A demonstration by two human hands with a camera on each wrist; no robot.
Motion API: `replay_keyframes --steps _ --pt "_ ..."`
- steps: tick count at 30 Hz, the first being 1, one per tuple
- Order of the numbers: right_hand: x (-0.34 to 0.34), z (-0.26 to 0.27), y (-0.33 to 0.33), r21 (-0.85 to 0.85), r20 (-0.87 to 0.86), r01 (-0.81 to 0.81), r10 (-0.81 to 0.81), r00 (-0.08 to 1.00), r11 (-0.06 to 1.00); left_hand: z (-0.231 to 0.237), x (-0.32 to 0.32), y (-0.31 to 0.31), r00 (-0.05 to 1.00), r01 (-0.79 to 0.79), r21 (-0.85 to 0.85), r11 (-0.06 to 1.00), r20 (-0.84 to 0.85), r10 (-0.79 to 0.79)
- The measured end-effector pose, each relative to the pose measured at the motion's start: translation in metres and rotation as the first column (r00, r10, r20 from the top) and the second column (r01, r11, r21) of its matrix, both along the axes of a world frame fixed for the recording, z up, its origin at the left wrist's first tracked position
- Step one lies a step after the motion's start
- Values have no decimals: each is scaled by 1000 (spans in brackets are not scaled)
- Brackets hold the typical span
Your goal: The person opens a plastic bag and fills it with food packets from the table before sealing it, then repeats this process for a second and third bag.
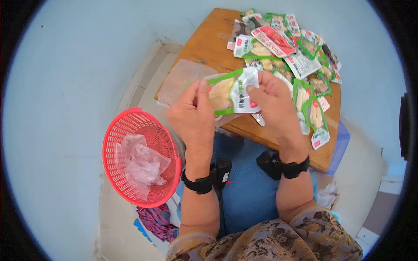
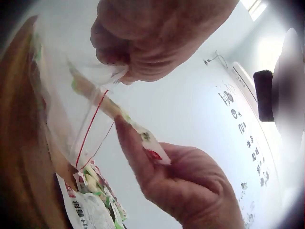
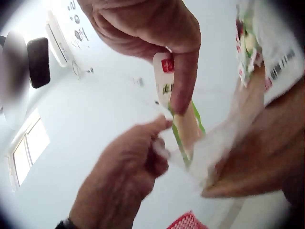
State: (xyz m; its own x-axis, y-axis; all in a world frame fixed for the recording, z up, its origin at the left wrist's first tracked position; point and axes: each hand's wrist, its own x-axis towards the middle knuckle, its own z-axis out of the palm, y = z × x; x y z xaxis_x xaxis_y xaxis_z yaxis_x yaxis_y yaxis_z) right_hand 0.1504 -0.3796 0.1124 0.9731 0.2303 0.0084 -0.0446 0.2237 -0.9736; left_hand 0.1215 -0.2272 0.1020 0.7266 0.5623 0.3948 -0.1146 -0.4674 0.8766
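Observation:
My right hand (image 1: 278,104) pinches the white printed end of a green-edged food packet (image 1: 224,93) between thumb and fingers; pale food shows through its window. A clear zip bag (image 2: 57,109) with a red seal line hangs around the packet's far end. Its edge is pinched by the curled fingers of my left hand (image 1: 191,115), to the left of the packet. In the right wrist view, the thin plastic (image 3: 219,148) stretches from the left fingers past the packet, close to the table edge.
Several similar packets (image 1: 300,65) lie piled on the wooden table (image 1: 204,39), a red-fronted one (image 1: 274,41) on top. At the left stands a red plastic basket (image 1: 111,174) with crumpled clear bags (image 1: 139,161) inside. Patterned cloth (image 1: 156,222) lies below it.

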Motion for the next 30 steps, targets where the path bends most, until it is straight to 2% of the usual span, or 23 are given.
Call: replay_keyframes --steps 1,2,4,6,8,9,11,12,14,19,21,22,23,24,25,27,28,30 --pt "1 -7 10 78 -48 48 -44 998 996 -4 2 0 1000 19 35 999 15 -19" --pt "1 -9 19 70 -35 35 -33 999 997 -6 3 -1 999 38 71 997 27 -40" --pt "-1 -13 34 251 -178 150 -107 978 956 -2 3 -6 1000 27 120 992 -12 -26" --pt "1 -27 40 234 -138 151 -121 983 961 -1 4 -12 998 20 169 985 -57 -10" --pt "-1 -31 46 304 -241 156 -82 967 940 -5 6 -15 998 57 225 973 -9 -56" --pt "3 -35 51 335 -236 161 -83 968 928 -7 6 -16 999 50 221 974 -7 -50" --pt "8 -36 52 346 -268 177 -84 960 921 -8 5 -18 997 83 349 933 -28 -79" --pt "10 -36 51 358 -302 200 -89 949 912 -8 4 -20 997 80 343 936 -23 -76" --pt "16 -41 49 346 -294 183 -79 953 920 -7 2 -24 984 167 397 903 -131 -124" --pt "21 -43 51 338 -348 197 -72 935 920 -6 0 -29 975 201 430 880 -179 -135" --pt "26 -64 50 212 -155 116 -84 984 970 -7 -1 -27 973 197 433 880 -196 -122" --pt "32 -75 46 208 -153 111 -79 985 972 -7 -1 -26 972 200 425 883 -200 -124" --pt "41 -86 40 -89 31 140 -138 990 986 -7 -1 -25 971 201 417 886 -204 -124" --pt "44 -82 39 -368 224 211 -134 965 906 -7 -1 -25 972 194 413 890 -202 -119" --pt "42 -79 37 -373 225 204 -126 966 905 -8 -2 -25 970 202 412 888 -206 -126" --pt "36 -64 32 -579 286 279 -129 949 766 -8 -2 -25 970 204 406 891 -210 -126" --pt "31 -56 31 -583 285 273 -122 951 765 -9 -2 -26 974 193 383 903 -188 -128" --pt "22 -46 30 -748 324 282 -41 945 600 -8 -3 -27 978 181 357 916 -166 -129"
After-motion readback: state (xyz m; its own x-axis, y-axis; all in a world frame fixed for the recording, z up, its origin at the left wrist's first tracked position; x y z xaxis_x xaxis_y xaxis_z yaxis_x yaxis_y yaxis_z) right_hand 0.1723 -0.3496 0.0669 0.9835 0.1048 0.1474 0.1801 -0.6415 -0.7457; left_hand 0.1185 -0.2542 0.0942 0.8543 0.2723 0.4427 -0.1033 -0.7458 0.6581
